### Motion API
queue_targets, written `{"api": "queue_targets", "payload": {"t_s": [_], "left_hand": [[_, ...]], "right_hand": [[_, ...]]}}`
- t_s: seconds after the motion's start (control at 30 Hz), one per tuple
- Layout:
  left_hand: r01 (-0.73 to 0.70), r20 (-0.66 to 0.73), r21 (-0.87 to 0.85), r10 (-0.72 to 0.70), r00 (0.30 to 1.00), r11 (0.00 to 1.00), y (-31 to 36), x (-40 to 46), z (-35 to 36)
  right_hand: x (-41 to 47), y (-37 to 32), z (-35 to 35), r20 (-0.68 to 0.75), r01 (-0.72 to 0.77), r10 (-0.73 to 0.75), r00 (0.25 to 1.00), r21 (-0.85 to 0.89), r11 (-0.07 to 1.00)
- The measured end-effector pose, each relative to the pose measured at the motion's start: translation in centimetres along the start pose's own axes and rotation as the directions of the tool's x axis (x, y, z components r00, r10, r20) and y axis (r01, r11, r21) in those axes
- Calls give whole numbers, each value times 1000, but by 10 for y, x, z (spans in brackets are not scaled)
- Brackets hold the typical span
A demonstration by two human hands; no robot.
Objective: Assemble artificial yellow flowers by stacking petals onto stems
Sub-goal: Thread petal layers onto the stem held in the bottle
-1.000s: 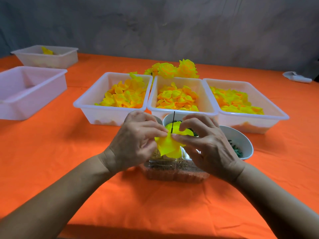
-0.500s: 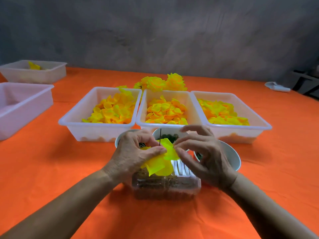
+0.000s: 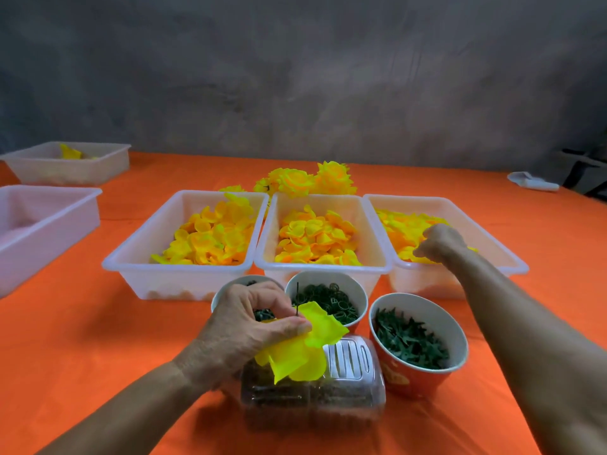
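While the left hand point(image 3: 249, 326) pinches the stem point(image 3: 297, 302) and its petals point(image 3: 303, 343), the right hand point(image 3: 438, 241) curls into the two-o'clock bin point(image 3: 512, 257). Whether it grips anything, I cannot tell. Best lift one petal only, keeping the stem upright.

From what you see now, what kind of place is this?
Probably a small craft workbench for making artificial flowers: tubs of yellow petals, cups of green parts, finished flowers on an orange-covered table.
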State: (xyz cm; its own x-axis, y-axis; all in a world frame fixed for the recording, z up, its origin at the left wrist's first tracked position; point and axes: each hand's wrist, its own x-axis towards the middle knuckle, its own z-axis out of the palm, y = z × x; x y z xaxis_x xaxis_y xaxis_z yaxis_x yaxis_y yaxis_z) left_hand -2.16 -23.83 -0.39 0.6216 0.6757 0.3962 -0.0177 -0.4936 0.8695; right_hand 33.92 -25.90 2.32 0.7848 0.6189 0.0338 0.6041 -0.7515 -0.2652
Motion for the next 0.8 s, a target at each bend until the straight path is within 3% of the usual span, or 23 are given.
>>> {"api": "queue_targets", "payload": {"t_s": [0.13, 0.4, 0.8], "left_hand": [[15, 34, -25, -14, 999, 1000, 3, 3, 0], [64, 29, -42, -63, 998, 997, 13, 0, 3], [16, 14, -38, -16, 1000, 999, 8, -1, 0]], "right_hand": [[8, 0, 11, 121, 73, -62, 991, -84, 994], [9, -1, 18, -2, 73, -74, 997, -107, 992], [9, 6, 23, -131, -68, 90, 987, 164, 984]]}}
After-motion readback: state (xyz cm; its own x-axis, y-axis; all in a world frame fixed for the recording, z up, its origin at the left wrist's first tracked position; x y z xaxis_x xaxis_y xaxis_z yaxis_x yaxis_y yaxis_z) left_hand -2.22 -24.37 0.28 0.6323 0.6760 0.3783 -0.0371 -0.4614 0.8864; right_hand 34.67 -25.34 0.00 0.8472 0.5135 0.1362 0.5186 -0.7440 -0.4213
